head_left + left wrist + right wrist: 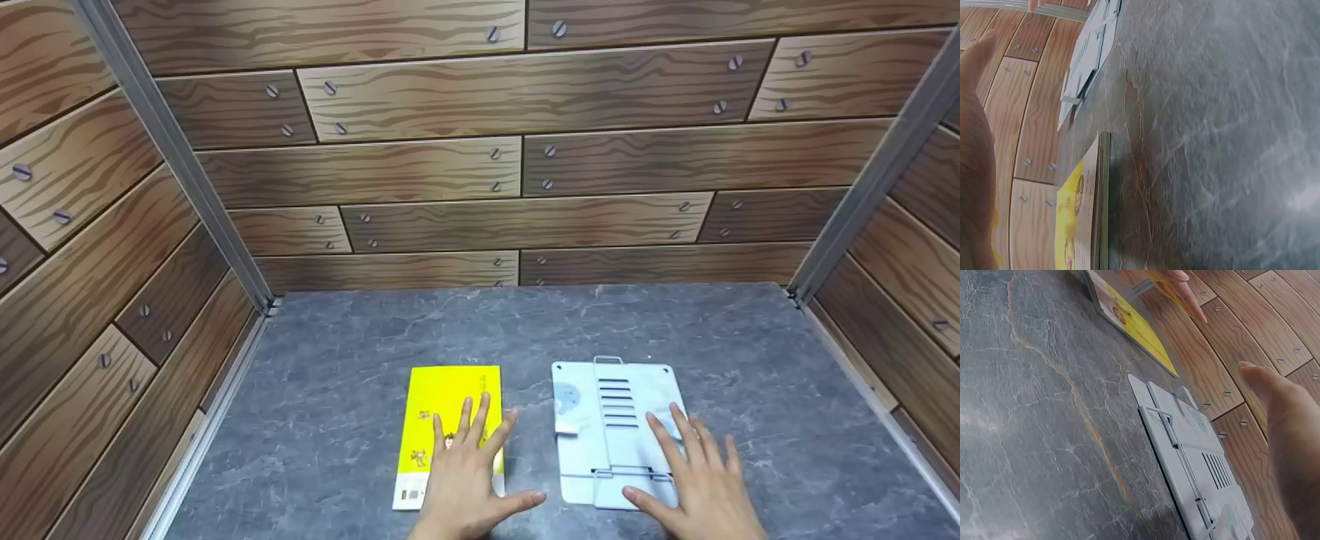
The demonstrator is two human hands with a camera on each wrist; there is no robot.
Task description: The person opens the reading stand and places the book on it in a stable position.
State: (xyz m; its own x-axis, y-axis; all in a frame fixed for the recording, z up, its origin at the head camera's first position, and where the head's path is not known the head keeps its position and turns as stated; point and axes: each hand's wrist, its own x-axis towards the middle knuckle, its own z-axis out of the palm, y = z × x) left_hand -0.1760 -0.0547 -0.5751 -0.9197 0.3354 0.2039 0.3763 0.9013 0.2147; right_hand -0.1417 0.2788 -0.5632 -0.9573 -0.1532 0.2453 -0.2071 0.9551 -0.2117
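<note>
Here we are: left hand [469, 476] out over the yellow book [435, 394], fingers straight and spread, thumb stuck out wide to the right, nothing pinched. Right hand [701, 476] much the same over the near right part of the pale folding stand [622, 442]: fingers straight, slightly apart, thumb out to the left, no grip. From the right wrist view we'd say both hover, w/ a gap under the right thumb; whether any left fingertip brushes the cover, we can't tell.

Book's on the left, stand's on the right, both flat on the grey surface [337, 420], a strip of bare top btwn them. Side by side like that, one item per hand, prob. so neither arm has to cross the other. Both sit towards the near side too, we reckon for easy reach.

Stand's folded down, slots facing up, wire loop [609, 358] poking past the far edge, small side tab [566, 428] on its left: lying flat, it shouldn't tip. Book's shut, pages lying level in the left wrist view, so it's stable w/o anyone holding it.
</note>
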